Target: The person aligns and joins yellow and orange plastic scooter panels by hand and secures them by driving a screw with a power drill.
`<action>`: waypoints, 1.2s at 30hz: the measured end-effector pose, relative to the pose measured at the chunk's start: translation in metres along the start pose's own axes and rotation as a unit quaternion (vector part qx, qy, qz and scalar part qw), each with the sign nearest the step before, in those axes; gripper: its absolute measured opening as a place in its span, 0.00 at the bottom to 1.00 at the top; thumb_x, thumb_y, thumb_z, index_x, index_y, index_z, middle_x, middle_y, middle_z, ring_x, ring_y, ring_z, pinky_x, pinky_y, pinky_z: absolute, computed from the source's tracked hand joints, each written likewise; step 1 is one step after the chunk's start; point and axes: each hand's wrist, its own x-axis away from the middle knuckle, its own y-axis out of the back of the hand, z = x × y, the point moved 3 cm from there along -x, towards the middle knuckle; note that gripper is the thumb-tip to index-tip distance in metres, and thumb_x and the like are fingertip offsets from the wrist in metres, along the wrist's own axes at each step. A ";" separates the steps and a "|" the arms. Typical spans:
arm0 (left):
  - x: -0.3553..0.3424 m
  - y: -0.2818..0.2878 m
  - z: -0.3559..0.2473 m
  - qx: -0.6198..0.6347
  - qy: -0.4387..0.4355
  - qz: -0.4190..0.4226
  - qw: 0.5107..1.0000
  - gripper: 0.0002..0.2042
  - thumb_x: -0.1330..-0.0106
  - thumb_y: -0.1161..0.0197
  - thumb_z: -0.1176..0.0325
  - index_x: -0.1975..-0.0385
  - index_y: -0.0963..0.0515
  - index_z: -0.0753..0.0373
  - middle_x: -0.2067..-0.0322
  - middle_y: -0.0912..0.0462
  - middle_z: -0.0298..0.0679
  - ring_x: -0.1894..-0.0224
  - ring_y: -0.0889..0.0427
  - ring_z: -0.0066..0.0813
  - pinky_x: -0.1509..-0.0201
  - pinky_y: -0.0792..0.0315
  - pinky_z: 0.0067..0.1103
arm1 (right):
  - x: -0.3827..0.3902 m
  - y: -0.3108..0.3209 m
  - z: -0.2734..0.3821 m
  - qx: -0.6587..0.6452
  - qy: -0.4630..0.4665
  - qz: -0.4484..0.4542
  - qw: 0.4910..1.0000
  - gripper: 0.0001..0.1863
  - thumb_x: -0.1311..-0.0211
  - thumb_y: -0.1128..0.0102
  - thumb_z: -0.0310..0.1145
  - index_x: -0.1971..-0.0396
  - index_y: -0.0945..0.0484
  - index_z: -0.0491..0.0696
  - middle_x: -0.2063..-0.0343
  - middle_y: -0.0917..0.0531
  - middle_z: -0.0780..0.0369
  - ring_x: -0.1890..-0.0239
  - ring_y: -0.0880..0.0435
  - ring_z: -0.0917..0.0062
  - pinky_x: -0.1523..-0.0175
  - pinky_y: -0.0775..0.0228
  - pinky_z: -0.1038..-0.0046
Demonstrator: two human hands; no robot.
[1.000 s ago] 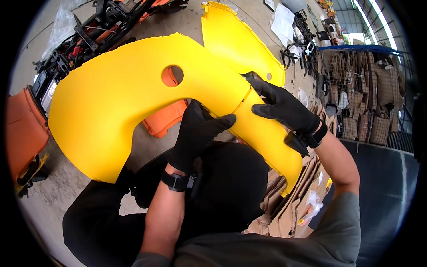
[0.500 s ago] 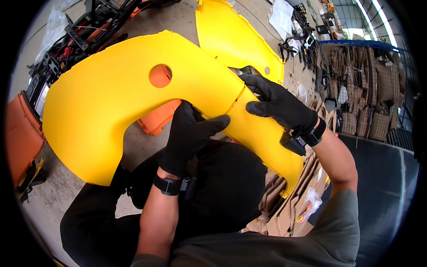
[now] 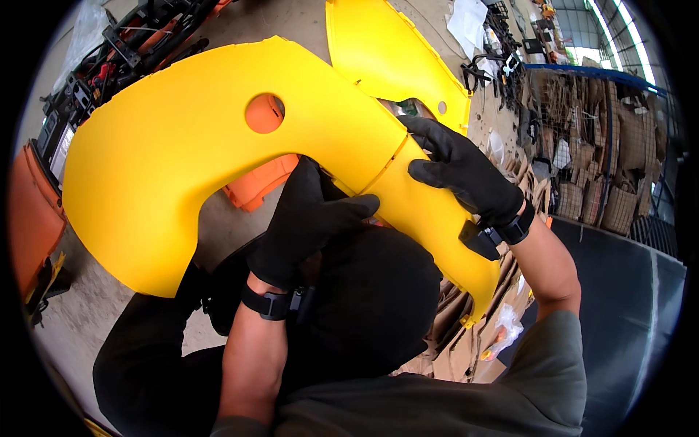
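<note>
Holding the seamed yellow panel (image 3: 167, 135) are left hand (image 3: 302, 226) and right hand (image 3: 470, 175).

Through my remote view I could read no words, labels, numbers or signs. The white sheet (image 3: 466, 25) on the floor (image 3: 284, 18) was too small for me to tell whether it bore print. I made out no lettering on the large yellow panel (image 3: 160, 146) or the 2 black wrist straps (image 3: 518, 224), and the stacked cardboard (image 3: 626, 138) was too distant for me to read.
</note>
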 end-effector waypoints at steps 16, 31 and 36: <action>-0.013 0.017 0.012 -0.086 -0.044 0.055 0.994 0.33 0.47 0.31 0.80 0.39 0.36 0.66 0.43 0.26 0.40 0.41 0.27 0.31 0.37 0.31 0.27 | 0.006 -0.006 0.025 0.071 -0.084 -0.009 0.994 0.31 0.35 0.40 0.27 0.34 0.41 0.42 0.46 0.25 0.61 0.48 0.26 0.83 0.44 0.31 0.78; -0.012 0.019 0.017 -0.097 -0.063 0.048 0.992 0.31 0.47 0.28 0.77 0.41 0.34 0.67 0.46 0.24 0.39 0.43 0.25 0.29 0.39 0.31 0.26 | 0.001 -0.008 0.019 0.043 -0.117 -0.012 0.992 0.30 0.37 0.37 0.32 0.38 0.36 0.41 0.51 0.22 0.63 0.50 0.25 0.83 0.44 0.31 0.78; -0.012 0.021 0.021 -0.122 -0.048 0.028 0.991 0.30 0.45 0.29 0.75 0.41 0.33 0.67 0.46 0.24 0.39 0.44 0.25 0.28 0.39 0.30 0.25 | -0.002 -0.006 0.028 0.124 -0.133 -0.002 0.983 0.31 0.37 0.36 0.36 0.38 0.35 0.40 0.55 0.22 0.63 0.56 0.26 0.84 0.50 0.32 0.80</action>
